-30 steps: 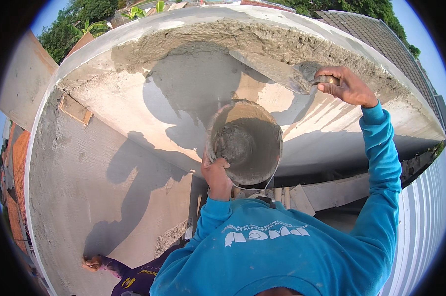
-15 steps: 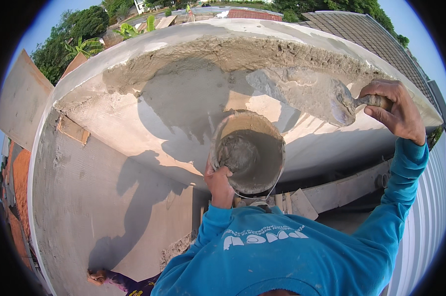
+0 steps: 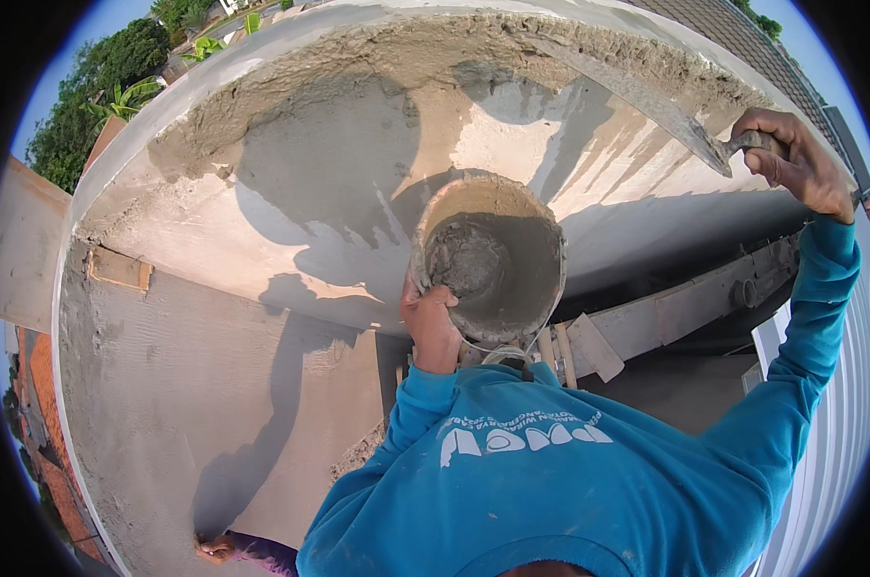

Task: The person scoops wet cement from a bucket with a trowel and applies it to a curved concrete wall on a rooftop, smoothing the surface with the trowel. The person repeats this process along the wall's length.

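Observation:
My left hand [image 3: 433, 327] grips the near left rim of a round bucket [image 3: 541, 303], its thumb over the edge. Wet grey mortar [image 3: 466, 258] lies inside, heaped toward the left. Off to the right, my right hand [image 3: 798, 163] is wrapped round the handle of a trowel [image 3: 661, 108]. Its long blade points left and away, turned nearly edge-on. The blade's far end lies against the rough mortar band [image 3: 358, 53] along the top of the wall [image 3: 512, 135]; exact contact is hard to tell.
Another person's hand [image 3: 215, 548] rests on the grey surface at the lower left. A small wooden piece [image 3: 119, 269] sits at the left corner. Below the wall on the right run a long board [image 3: 685, 308] and a dark gap. Corrugated sheeting [image 3: 844, 385] stands at far right.
My right hand has turned the trowel from flat, mortar-covered face showing to nearly edge-on, its tip now farther up the wall. My left hand keeps hold of the bucket. The view has shifted slightly.

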Motion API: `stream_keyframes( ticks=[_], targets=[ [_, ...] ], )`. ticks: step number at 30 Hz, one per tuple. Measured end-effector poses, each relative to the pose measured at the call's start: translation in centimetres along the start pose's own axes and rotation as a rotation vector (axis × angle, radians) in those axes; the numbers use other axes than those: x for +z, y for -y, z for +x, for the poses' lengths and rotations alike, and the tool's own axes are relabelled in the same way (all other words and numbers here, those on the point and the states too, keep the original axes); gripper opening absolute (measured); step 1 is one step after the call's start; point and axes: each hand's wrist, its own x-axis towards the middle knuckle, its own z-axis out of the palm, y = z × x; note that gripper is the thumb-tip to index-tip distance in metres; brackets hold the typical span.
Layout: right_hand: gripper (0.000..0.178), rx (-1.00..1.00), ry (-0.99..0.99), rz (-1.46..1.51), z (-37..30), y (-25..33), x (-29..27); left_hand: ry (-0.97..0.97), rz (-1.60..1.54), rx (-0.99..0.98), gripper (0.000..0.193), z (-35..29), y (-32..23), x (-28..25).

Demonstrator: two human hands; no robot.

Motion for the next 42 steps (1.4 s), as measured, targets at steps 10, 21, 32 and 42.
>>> stream_keyframes(
  ticks=[10, 21, 32, 42],
  targets=[
    [0.035, 0.124, 0.243, -0.548, -0.4, 0.3, 22.4, 0.299, 0.291, 0.004, 0.073, -0.8, 1.0, 2.7],
    [0.038, 0.171, 0.007, -0.454, -2.3, 2.5, 31.8, 0.533, 0.423, 0.155, 0.075, 1.3, 0.1, 2.3],
    [0.032, 0.297, 0.083, -0.498, -3.8, 2.5, 31.9, 0.608, 0.471, 0.150, 0.072, 1.7, 0.7, 3.1],
    [0.030, 0.258, 0.131, 0.401, -5.7, -0.2, 34.2, 0.662, 0.393, 0.230, 0.067, 0.0, 1.6, 4.0]
  ],
)
